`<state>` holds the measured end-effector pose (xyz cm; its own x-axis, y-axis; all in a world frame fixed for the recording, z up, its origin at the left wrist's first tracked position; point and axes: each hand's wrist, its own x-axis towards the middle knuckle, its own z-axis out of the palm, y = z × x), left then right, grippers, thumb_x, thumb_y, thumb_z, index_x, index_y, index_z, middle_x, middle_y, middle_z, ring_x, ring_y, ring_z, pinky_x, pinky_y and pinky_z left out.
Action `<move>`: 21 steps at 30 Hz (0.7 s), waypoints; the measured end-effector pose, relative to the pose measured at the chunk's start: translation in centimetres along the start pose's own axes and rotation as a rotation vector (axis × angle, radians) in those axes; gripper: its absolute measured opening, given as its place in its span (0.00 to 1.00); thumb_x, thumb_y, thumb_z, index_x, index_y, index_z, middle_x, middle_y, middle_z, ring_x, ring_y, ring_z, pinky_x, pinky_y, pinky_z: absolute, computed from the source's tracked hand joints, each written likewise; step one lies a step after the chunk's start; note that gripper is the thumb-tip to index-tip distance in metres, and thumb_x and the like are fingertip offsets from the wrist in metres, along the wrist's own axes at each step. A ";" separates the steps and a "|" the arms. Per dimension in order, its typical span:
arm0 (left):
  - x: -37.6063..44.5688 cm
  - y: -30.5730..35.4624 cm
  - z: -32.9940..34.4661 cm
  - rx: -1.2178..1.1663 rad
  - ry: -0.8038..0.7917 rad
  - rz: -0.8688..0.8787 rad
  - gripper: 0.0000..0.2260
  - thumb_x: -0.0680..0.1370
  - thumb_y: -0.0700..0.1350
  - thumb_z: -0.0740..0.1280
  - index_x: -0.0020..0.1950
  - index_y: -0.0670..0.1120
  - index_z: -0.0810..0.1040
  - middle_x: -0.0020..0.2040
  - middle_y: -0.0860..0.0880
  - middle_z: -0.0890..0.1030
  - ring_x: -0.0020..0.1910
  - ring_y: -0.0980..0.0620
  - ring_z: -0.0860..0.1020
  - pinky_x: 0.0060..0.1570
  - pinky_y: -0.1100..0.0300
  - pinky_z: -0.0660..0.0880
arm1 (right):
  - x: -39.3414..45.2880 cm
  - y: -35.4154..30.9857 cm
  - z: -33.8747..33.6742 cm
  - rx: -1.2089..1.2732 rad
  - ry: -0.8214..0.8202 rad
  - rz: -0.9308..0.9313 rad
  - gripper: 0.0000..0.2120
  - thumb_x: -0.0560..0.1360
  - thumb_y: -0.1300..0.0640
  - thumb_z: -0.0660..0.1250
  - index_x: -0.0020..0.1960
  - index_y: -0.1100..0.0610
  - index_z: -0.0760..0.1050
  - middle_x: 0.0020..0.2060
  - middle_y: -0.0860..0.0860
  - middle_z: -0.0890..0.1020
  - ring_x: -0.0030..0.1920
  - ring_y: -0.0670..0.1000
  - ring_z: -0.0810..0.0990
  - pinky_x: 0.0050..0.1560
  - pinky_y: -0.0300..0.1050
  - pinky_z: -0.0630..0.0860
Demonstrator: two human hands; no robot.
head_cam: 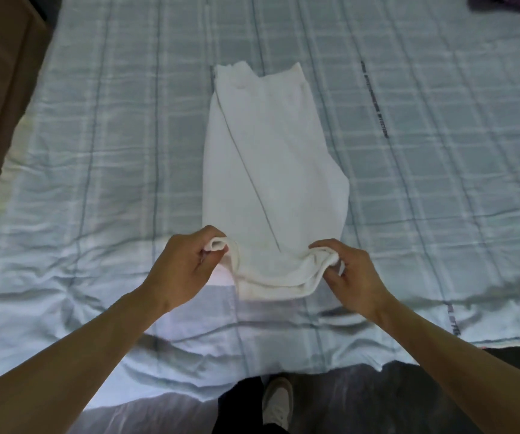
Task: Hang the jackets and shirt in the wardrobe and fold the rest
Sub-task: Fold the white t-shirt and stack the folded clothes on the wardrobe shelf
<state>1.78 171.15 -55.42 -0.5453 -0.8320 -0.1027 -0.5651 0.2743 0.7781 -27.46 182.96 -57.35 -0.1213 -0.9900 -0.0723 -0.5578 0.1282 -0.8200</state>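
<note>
Two hands hold the near end of a white garment (271, 170) that lies flat on a bed cover (96, 151) with pale blue and white checks. The left hand (186, 264) has its fingers (211, 238) curled over the near left corner of the cloth, and that corner is bunched up under them. The right hand (351, 270) has its fingers (324, 245) curled over the near right corner, pinching a little roll of cloth against the thumb. Between the two hands the hem sags in a soft curve, a bit lifted off the cover. From the fingers, the rest of the garment runs straight away, long and narrow, with a thin grey line going slantwise down it. Its far end lies well apart from both hands. Something dark purple (509, 3) sits at the far right corner, far from the fingers. A light shoe (279, 402) shows below, near the bed's edge.
</note>
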 end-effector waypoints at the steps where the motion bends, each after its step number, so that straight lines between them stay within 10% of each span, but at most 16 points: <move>1: 1.2 0.1 -0.5 -0.061 0.025 -0.024 0.03 0.79 0.47 0.66 0.48 0.54 0.79 0.34 0.54 0.79 0.29 0.56 0.74 0.30 0.67 0.69 | 1.1 -0.4 -0.3 0.057 0.043 0.066 0.12 0.76 0.66 0.68 0.54 0.50 0.79 0.46 0.44 0.85 0.47 0.43 0.83 0.48 0.34 0.76; 10: 16.3 0.3 -6.6 -0.171 0.083 0.023 0.07 0.77 0.51 0.69 0.43 0.50 0.78 0.32 0.52 0.75 0.30 0.60 0.69 0.30 0.68 0.65 | 14.6 -3.5 -3.9 0.201 0.276 0.200 0.11 0.77 0.58 0.69 0.59 0.51 0.78 0.56 0.45 0.83 0.55 0.45 0.81 0.55 0.43 0.77; 15: 26.6 0.2 -10.0 -0.174 0.255 -0.013 0.07 0.76 0.50 0.72 0.53 0.55 0.78 0.40 0.58 0.82 0.35 0.58 0.79 0.35 0.65 0.73 | 25.1 -4.6 -5.6 -0.012 0.401 0.133 0.06 0.76 0.55 0.70 0.52 0.51 0.77 0.41 0.40 0.80 0.40 0.35 0.77 0.40 0.27 0.67; 21: 34.1 -1.6 -10.2 -0.060 0.404 -0.333 0.21 0.81 0.53 0.64 0.70 0.44 0.68 0.52 0.48 0.81 0.55 0.44 0.79 0.51 0.56 0.71 | 34.9 -4.4 -6.0 -0.144 0.402 0.337 0.25 0.78 0.55 0.67 0.73 0.57 0.66 0.65 0.57 0.76 0.63 0.56 0.76 0.65 0.50 0.72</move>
<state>-9.66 137.43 -53.84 -0.0528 -0.9922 -0.1127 -0.6243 -0.0553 0.7792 -34.12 148.22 -52.88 -0.6020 -0.7953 -0.0718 -0.5367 0.4696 -0.7010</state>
